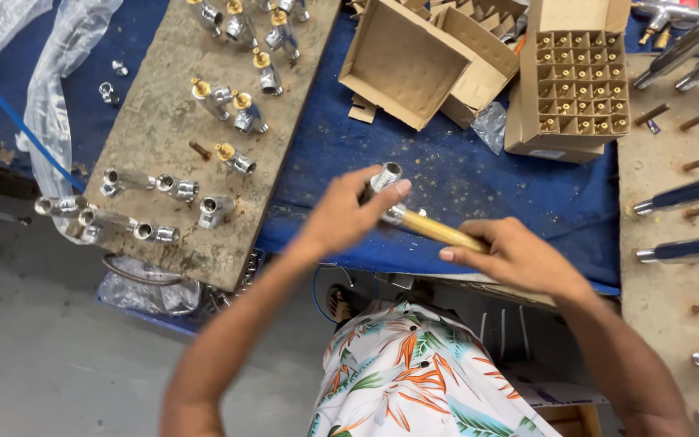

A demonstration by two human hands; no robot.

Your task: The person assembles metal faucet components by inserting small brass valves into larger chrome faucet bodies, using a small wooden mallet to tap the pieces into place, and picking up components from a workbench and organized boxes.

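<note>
Here, the small chrome-plated metal valve body with a threaded round opening [385,180] was held above the blue cloth-covered bench [446,174], close to its front edge. The left hand [341,217] pinched this valve body between thumb and fingers. The right hand [519,257] was closed around the yellow-handled tool [434,231], whose metal tip met the valve body.

In my judgement, the main risk was a slip. The valve body was smooth and gripped only with the fingertips, so a strong turn of the tool could twist it out and drop it over the near edge to the grey floor [34,356]. The tip could also jump off and hit the left fingers, because they were just beside it.

Behind, an open brown cardboard box with a grid of cells [580,81] held small brass parts standing upright in the cells; some cells at the top looked empty. Beside it, an open flat cardboard box [402,61] showed only its bare bottom. On the left, a rough brown board [155,121] carried more chrome valve bodies [220,97], some with brass tops, some lying near its lower edge.
</note>
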